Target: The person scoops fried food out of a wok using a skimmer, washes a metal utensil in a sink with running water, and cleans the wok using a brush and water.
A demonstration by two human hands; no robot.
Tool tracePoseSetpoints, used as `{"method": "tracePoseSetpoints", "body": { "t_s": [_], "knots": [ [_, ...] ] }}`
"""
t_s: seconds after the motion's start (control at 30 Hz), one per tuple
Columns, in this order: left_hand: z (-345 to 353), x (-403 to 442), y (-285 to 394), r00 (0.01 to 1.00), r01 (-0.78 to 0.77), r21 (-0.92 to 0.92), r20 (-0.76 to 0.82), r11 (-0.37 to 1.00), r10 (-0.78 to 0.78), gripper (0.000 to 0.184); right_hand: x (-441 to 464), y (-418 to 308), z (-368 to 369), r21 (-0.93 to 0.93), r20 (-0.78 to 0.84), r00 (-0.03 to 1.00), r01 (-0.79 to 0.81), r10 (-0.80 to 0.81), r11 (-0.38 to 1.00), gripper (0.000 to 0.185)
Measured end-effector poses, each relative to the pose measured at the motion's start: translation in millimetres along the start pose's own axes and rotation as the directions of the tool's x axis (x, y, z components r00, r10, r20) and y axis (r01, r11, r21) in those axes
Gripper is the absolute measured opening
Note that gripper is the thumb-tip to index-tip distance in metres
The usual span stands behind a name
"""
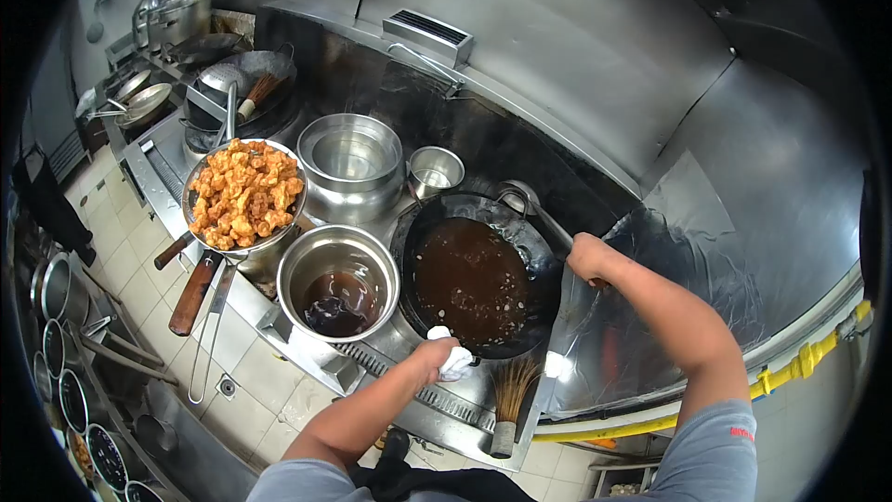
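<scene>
A large dark wok [544, 265] holds brown liquid [472, 270] with pale bits floating in it. My left hand [440, 360] is closed on a white cloth [456, 363] at the wok's near edge. At the wok's right, my right hand [589, 258] grips the handle of a metal ladle [520, 197], whose bowl rests by the far rim. Left of the wok stands a steel pot [381, 256] with dark liquid in its bottom. Fried golden pieces [243, 193] are heaped in a strainer over another pot, farther left.
Behind are a wide water-filled pot [350, 153] and a small steel pot [437, 169]. A bamboo brush [509, 404] lies near the front edge. Another wok [269, 70] with a brush sits at the back left. A yellow pipe [799, 367] runs along the right.
</scene>
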State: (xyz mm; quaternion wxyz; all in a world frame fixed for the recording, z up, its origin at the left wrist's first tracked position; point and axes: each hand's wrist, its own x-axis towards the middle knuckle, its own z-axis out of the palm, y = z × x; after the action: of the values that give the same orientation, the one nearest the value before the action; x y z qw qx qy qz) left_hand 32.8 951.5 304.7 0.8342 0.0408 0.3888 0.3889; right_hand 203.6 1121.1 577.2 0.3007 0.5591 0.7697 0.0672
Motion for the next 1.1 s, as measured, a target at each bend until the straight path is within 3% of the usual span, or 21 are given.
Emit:
{"method": "tracePoseSetpoints", "body": {
  "t_s": [0.03,0.07,0.1,0.13,0.17,0.2,0.27,0.33,0.37,0.43,0.57,0.7,1.1],
  "knots": [
    [5,-3,-3,1.0,-0.005,0.001,-0.003,1.0,0.005,0.017,4,2,-5,-0.122,0.052,0.998,0.045,-0.039,0.992,0.012],
    [14,-14,-5,0.997,-0.063,-0.032,-0.036,0.997,0.062,0.016,3,3,-13,-0.413,0.141,0.952,0.306,-0.272,0.858,0.011],
    [18,-19,-6,0.991,-0.122,-0.067,-0.071,0.99,0.117,0.015,5,3,-20,-0.631,0.292,0.847,0.52,-0.444,0.576,0.01],
    [8,0,-16,0.99,-0.138,-0.113,0.011,0.984,0.14,0.014,16,16,-21,-0.577,0.263,0.851,0.517,-0.455,0.633,0.014],
    [12,-1,-22,0.99,-0.141,-0.116,0.004,0.983,0.142,0.014,20,21,-23,-0.319,0.209,0.934,0.344,-0.288,0.883,0.015],
    [23,-4,-29,0.984,-0.176,-0.134,-0.04,0.975,0.172,0.015,13,19,-32,-0.012,0.148,0.983,0.113,-0.11,0.993,0.016],
    [42,-12,-44,0.974,-0.226,-0.199,-0.047,0.953,0.221,0.02,-3,17,-52,-0.011,0.175,0.98,0.096,-0.092,0.995,0.016],
    [57,-11,-60,0.976,-0.219,-0.213,-0.032,0.952,0.217,0.017,-39,5,-71,0.279,0.168,0.985,-0.088,0.042,0.956,0.02],
    [67,-18,-60,0.974,-0.226,-0.21,-0.026,0.951,0.226,0.014,-39,9,-72,0.28,0.163,0.986,-0.08,0.035,0.957,0.02],
    [80,-33,-62,0.979,-0.204,-0.233,-0.029,0.951,0.202,0.014,-45,25,-73,0.069,0.165,0.977,0.124,-0.134,0.99,0.021],
    [103,-52,-70,0.969,-0.219,-0.278,0.049,0.935,0.241,0.013,-97,29,-94,0.195,0.094,0.995,-0.03,0.011,0.98,0.02],
    [120,-91,-73,0.961,-0.223,-0.312,0.088,0.924,0.261,0.015,-130,34,-107,0.207,0.026,0.999,-0.05,0.046,0.977,0.02],
    [123,-193,-96,0.957,-0.28,-0.216,0.01,0.935,0.289,0.012,-207,36,-118,0.349,0.06,0.998,0.011,-0.033,0.937,0.014]
  ]
}}
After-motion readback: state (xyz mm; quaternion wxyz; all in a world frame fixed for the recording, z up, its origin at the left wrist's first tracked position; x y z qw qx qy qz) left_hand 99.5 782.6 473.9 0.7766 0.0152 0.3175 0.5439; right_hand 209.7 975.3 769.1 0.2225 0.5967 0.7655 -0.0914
